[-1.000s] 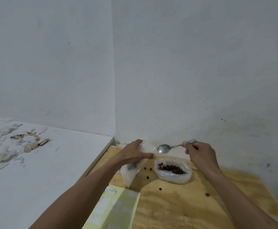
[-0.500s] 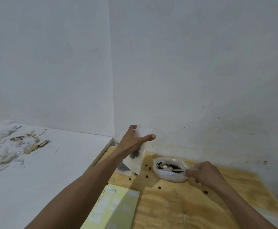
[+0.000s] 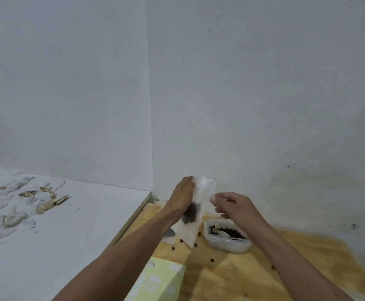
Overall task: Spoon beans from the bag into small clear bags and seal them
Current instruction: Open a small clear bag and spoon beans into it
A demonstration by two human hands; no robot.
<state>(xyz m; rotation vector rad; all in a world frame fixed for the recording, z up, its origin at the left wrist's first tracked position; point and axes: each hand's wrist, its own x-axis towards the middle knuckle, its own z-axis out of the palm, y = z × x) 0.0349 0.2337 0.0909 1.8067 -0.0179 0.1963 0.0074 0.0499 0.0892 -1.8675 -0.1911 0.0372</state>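
Here, left hand (image 3: 182,197) gripping small bag (image 3: 195,213) above bean bag (image 3: 227,237), right hand (image 3: 233,206) loosely curled beside it, holding nothing, spoon (image 3: 222,232) inside bean bag.

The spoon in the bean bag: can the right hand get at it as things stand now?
Probably yes. The spoon lies in the open bean bag, just below the right hand. That hand holds nothing firmly that I can see, and nothing covers the bag's mouth.

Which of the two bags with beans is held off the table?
The small clear bag, gripped by the left hand beside the right hand. The wider bean bag rests on the wooden table.
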